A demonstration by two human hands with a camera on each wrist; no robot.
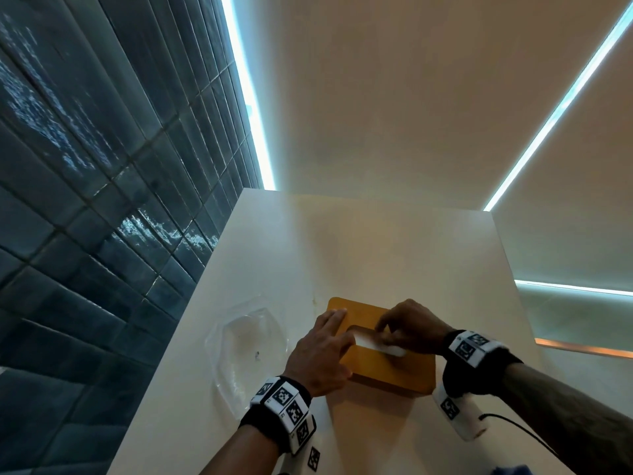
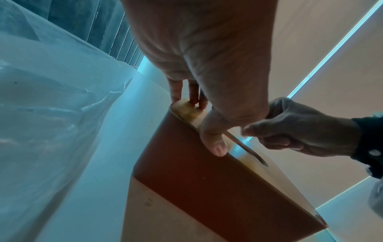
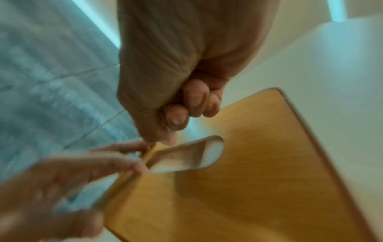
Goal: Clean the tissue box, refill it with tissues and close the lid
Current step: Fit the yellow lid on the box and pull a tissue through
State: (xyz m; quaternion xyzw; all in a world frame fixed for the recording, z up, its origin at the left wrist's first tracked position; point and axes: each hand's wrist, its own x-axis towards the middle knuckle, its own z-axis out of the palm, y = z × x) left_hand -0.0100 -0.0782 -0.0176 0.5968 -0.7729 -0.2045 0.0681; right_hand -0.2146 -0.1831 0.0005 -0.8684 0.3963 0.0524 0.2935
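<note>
White counter (image 1: pixel 394 241), dark tiled wall at 9 o'clock, pale blinds beyond. Box (image 1: pixel 387 368) sits near the counter's front edge, lid (image 3: pixel 238 180) on, oval slot (image 3: pixel 186 157) up; a white tissue (image 1: pixel 376 347) shows in the slot.

Left hand (image 1: pixel 322 354): fingers straight, laid flat along the lid's 9 o'clock edge, thumb on the lid's left edge by the slot. Right hand (image 1: pixel 411 332): fingers curled at the slot's 3 o'clock end, seemingly pinching the tissue; the pinch itself is blurred in the right wrist view.

Handling, judged: box is rigid, wood-look, smooth-sided, likely light enough to slide if pulled, so the flat hand as anchor makes sense. Tissue is soft, tears easily; take it by a fold, draw straight up.

Crumpled clear wrapper (image 1: pixel 246 341) lies at 9 o'clock of the box.

Unclear: how full the box is; whether the lid is fully seated. Something blue (image 1: pixel 510 471) is cut off at 6 o'clock.
</note>
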